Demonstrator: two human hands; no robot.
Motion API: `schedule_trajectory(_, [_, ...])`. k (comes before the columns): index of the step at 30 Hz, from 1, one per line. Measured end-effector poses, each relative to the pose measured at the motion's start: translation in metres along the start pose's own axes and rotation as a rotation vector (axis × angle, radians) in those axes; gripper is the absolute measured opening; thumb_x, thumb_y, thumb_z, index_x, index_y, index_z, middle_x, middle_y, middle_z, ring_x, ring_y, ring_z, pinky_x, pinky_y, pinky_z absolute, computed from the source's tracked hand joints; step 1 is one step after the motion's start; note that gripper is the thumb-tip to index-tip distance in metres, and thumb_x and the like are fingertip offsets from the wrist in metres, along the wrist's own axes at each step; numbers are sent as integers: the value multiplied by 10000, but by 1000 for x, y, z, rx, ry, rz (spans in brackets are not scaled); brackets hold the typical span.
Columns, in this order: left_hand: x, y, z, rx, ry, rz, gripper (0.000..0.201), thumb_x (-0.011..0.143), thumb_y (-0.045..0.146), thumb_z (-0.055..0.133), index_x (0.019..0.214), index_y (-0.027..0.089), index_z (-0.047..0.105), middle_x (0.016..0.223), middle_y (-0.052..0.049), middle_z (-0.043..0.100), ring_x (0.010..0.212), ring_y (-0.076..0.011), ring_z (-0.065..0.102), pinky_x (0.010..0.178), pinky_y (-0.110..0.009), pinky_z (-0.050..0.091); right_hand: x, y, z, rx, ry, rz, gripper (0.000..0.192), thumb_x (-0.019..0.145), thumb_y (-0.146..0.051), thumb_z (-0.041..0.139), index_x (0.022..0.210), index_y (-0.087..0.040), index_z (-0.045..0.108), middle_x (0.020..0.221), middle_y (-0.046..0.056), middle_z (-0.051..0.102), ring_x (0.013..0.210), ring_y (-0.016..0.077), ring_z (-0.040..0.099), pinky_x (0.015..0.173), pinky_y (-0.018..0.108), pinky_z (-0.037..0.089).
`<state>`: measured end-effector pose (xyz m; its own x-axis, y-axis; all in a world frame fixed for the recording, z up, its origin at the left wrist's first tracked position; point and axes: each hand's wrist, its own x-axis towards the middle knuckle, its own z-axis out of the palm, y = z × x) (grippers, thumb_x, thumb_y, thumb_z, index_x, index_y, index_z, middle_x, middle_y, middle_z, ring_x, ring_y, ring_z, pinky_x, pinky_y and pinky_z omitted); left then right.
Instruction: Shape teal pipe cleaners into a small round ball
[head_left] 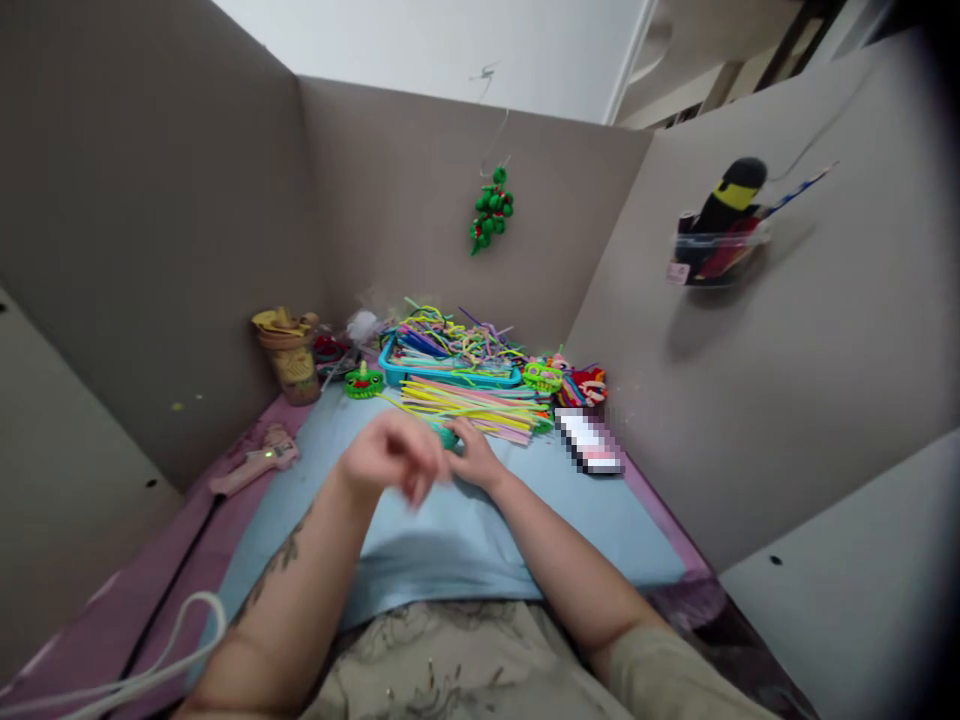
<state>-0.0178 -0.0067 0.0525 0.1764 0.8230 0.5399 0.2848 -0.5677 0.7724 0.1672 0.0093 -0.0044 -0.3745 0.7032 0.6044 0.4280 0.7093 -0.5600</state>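
My left hand (397, 455) is raised over the blue cloth, blurred by motion, its fingers curled in and closed. Whatever it may hold is too smeared to make out. Just to its right, my right hand (476, 458) rests low, with thumb and fingers closed around a small teal piece (448, 437), mostly covered by the hands. Behind both hands lies a row of yellow, pink and green pipe cleaners (480, 405). A blue tray (450, 374) farther back is heaped with more strands.
A green figure (364, 381) and a brown cup (289, 355) stand at left, near a pink glue gun (259, 460) with its cord. At right lie a lime-green piece (542, 376) and a phone (589, 440). Grey panels enclose the table; a clear holder (720, 250) hangs on the right one.
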Motion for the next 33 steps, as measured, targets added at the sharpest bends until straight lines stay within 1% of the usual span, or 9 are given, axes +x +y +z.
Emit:
schedule_trajectory(2, [10,-7,4,-55,5,4,318,840,478,470,894,204,621,909,-84,658,741,-198,635,626,-343,510,-1,0,0,15,12,17,321,705,-223,592,1021,-188,547,925,50,563,866,193,515,792,342,434])
schedule_trajectory(4, [15,-20,10,-56,26,36,325,819,457,502,951,183,618,1023,-102,642,933,-217,602,762,-349,499,-1,0,1,31,31,23,299,705,-212,583,1000,-189,548,909,46,560,855,190,519,781,336,436])
schedule_trajectory(6, [14,-34,16,11,-18,74,295,817,404,513,975,182,626,1094,-101,621,1066,-223,540,925,-380,423,-1,0,1,37,41,16,285,693,-199,581,977,-187,553,875,40,554,828,185,518,762,327,436])
schedule_trajectory(8, [9,-47,18,61,-110,76,249,822,365,504,939,189,635,1078,-89,624,1069,-217,526,975,-384,379,-1,2,1,36,19,4,288,679,-182,575,967,-191,561,859,35,554,813,183,516,754,322,436])
schedule_trajectory(14, [0,-56,20,158,-221,61,229,823,360,468,745,180,587,823,-49,610,859,-191,537,850,-336,423,-1,8,0,36,-71,21,277,656,-145,539,925,-198,577,868,30,570,838,188,520,791,336,432])
schedule_trajectory(18, [-1,-56,22,223,-238,82,205,822,324,470,727,173,571,750,-37,581,776,-173,524,771,-308,426,0,12,-1,122,3,48,216,713,-190,558,928,-191,576,898,35,587,868,181,534,815,333,424])
schedule_trajectory(21, [-3,-58,25,231,-272,82,186,820,299,477,735,173,584,739,-31,585,756,-164,530,741,-292,429,2,13,-2,114,39,75,63,761,-225,550,794,-190,591,809,26,589,819,171,538,793,322,420])
schedule_trajectory(24, [-5,-61,26,231,-290,47,183,813,301,488,753,172,603,752,-29,601,746,-155,538,711,-274,436,3,12,-1,78,17,71,73,769,-224,554,712,-191,585,767,20,587,787,167,530,776,318,413])
schedule_trajectory(33, [-3,-69,24,224,-295,12,215,829,291,457,847,168,631,826,-47,637,774,-162,571,717,-274,456,2,16,3,-36,-16,13,66,783,-173,518,740,-198,561,804,31,570,833,185,496,809,341,384])
